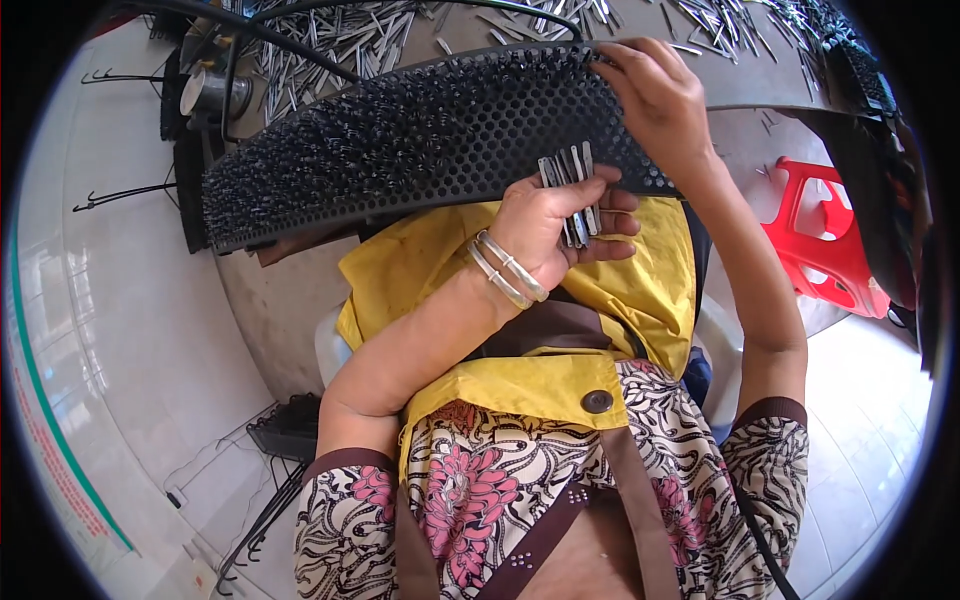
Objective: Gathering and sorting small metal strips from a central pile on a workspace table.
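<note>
A long black panel (500,140) full of round holes lies across my lap and the table edge. Dark upright pieces (330,150) crowd the holes on its left and along its far edge; the holes toward the middle and right show bare. My left hand (545,220), two bangles at the wrist, is closed around a small bundle of flat metal strips (570,195), just in front of the panel's near edge. At the far right corner of the panel, my right hand (660,100) has its fingertips pinched down at the holes. Whatever those fingers hold is hidden.
Loose metal strips (345,50) lie heaped on the table behind the panel, with more at the far right. A metal cup (215,93) stands at the left by black bent rods. A red plastic stool (825,235) is on the floor to the right. A yellow apron (640,250) covers my lap.
</note>
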Demonstrator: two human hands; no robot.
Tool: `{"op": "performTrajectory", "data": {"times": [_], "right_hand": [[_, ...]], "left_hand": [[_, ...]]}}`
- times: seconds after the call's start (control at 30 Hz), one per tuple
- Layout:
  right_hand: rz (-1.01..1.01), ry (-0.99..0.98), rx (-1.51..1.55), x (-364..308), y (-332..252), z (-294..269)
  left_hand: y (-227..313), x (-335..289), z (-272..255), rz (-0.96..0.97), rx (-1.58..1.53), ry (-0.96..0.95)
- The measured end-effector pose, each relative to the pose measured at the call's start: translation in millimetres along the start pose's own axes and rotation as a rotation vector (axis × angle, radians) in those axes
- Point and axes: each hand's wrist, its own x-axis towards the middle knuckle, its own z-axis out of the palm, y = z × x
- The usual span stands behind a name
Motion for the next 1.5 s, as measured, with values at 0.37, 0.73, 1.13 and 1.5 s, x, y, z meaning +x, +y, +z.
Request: {"op": "performTrajectory", "data": {"times": [0.37,0.73,1.13,1.5], "right_hand": [[0.953,-0.493,0.852,-11.2,-45.0,-51.6],[0.788,0.086,0.617,-2.6,20.3,-33.2],[0.541,-0.101,0.387,5.6,46.5,-28.1],[0.133,-0.269,0.275,18.5,40.5,-32.2]], "left_hand": [[2.2,-2.9,5.7,-0.035,0.185,-0.178],[-0.1,3.0,0.4,0.064,0.063,0.021],[-5.7,2.6,-5.1,-0.004,0.038,-0.002],[-15.3,-3.9,-11.3,-0.092,-0.121,0.045]]}}
